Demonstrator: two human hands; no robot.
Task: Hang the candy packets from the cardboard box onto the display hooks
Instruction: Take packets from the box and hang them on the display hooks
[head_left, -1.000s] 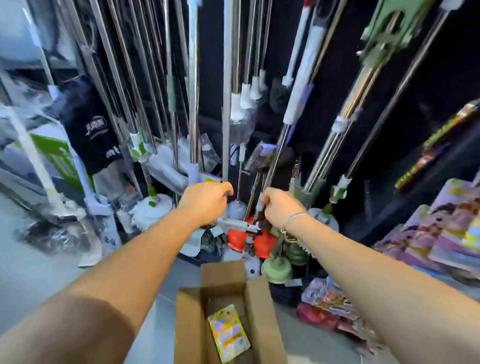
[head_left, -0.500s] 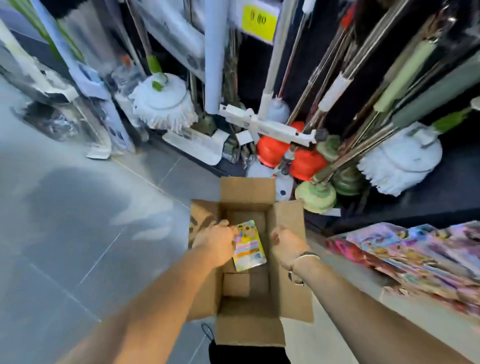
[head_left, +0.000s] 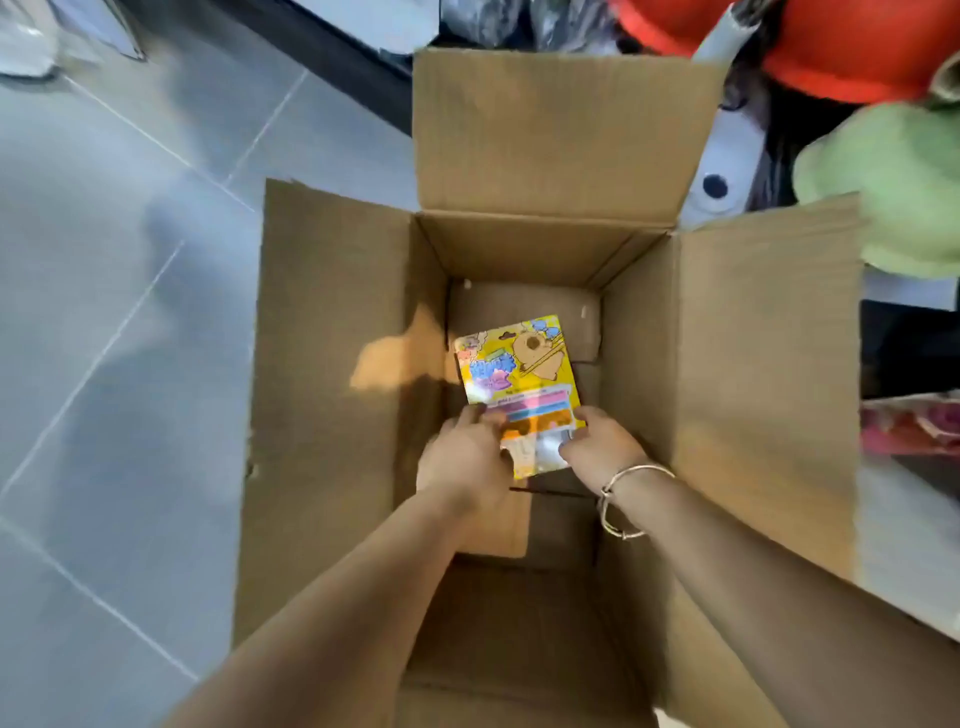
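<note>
Both my arms reach down into the open box, which stands on the grey tile floor. My left hand and right hand each grip a near corner of the yellow packet, fingers curled onto its edges. The packet lies flat, low inside the box. A bracelet sits on my right wrist.

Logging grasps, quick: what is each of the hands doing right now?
Left hand: holds the candy packet by its lower left edge.
Right hand: holds the same packet's lower right edge.
</note>
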